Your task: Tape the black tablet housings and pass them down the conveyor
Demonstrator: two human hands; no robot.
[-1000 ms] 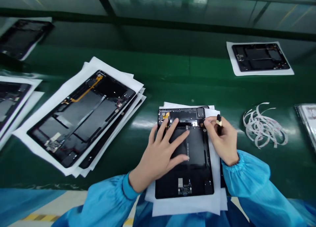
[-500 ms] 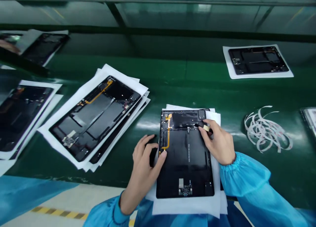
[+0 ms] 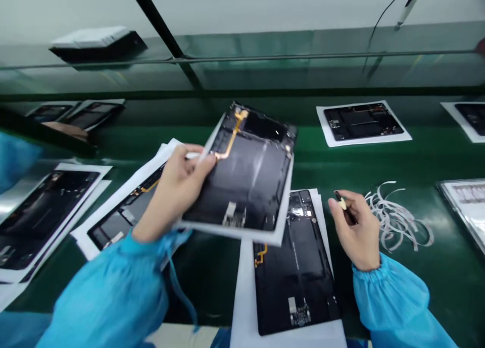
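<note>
The black tablet back panel [image 3: 246, 186] is up off the worktop, tilted in the air above the middle of it, with an orange flex cable [image 3: 233, 136] running along its far left side and a white paper sheet [image 3: 242, 234] showing beneath its near edge. At the far left, a similar panel [image 3: 45, 211] lies on paper, and next to it another panel [image 3: 117, 221] sits on a paper-backed stack, partly hidden by the left forearm in its blue sleeve [image 3: 109, 292]. The left hand [image 3: 174, 191] grips the raised panel by its left long edge, its fingers [image 3: 197, 158] closed around the edge. That hand is the nearer one: the panel extends to its right, the long axis slanting from the near left up to the far right. Below the raised panel, a second panel [image 3: 293, 282] lies flat on its own paper [image 3: 244, 297] near the front edge of the worktop [image 3: 417, 287]. Right of that, the right hand [image 3: 358, 232] hangs well apart from the raised panel, its fingers [image 3: 333, 201] pinched narrowly on a small dark tool [image 3: 343, 204] with a pale tip. Further right lies a loose heap of white curled strips [image 3: 397, 219].
</note>
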